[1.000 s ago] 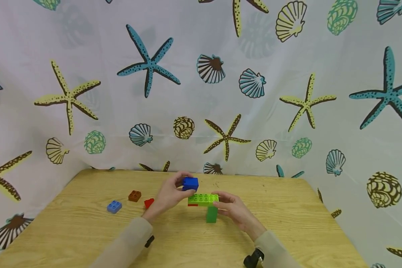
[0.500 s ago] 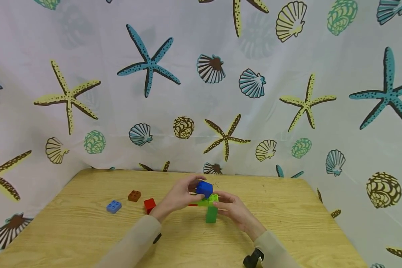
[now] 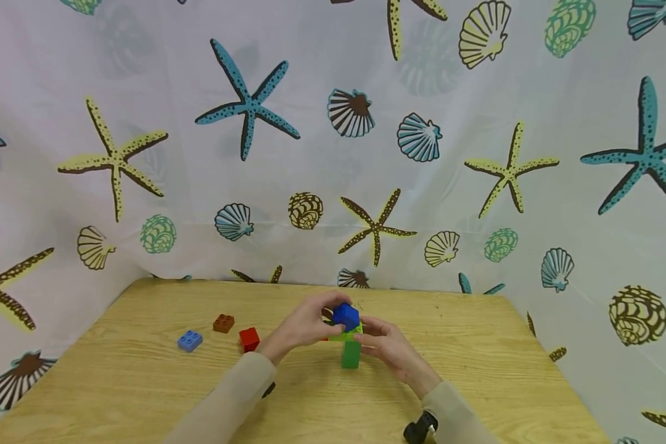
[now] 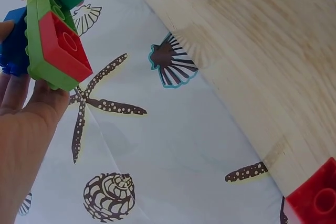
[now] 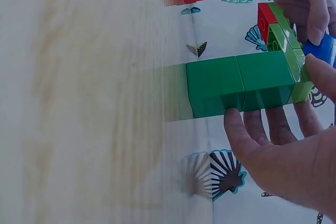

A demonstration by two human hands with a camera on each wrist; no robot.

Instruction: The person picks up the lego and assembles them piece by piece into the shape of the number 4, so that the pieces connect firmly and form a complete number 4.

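Observation:
A blue brick (image 3: 346, 316) is pinched in my left hand (image 3: 309, 319), tilted just above the lime-green bricks (image 3: 341, 336). Those lime bricks form a flat span on top of two stacked dark green bricks (image 5: 240, 85), which stand upright on the table. Under the span's left end a red brick (image 4: 65, 47) is attached, seen from below in the left wrist view. My right hand (image 3: 391, 349) holds the structure from the right, thumb on the lime span and fingers along the green bricks. In the head view the left hand hides part of the span.
Left of the structure, a loose red brick (image 3: 249, 340), a brown brick (image 3: 223, 323) and a light blue brick (image 3: 190, 341) lie on the wooden table (image 3: 116, 382). A curtain (image 3: 322, 172) printed with shells and starfish hangs behind the table.
My left hand has carried the blue brick rightward, from beyond the span's left end to over its right part, and the brick has tilted. The right hand stays in place on the structure.

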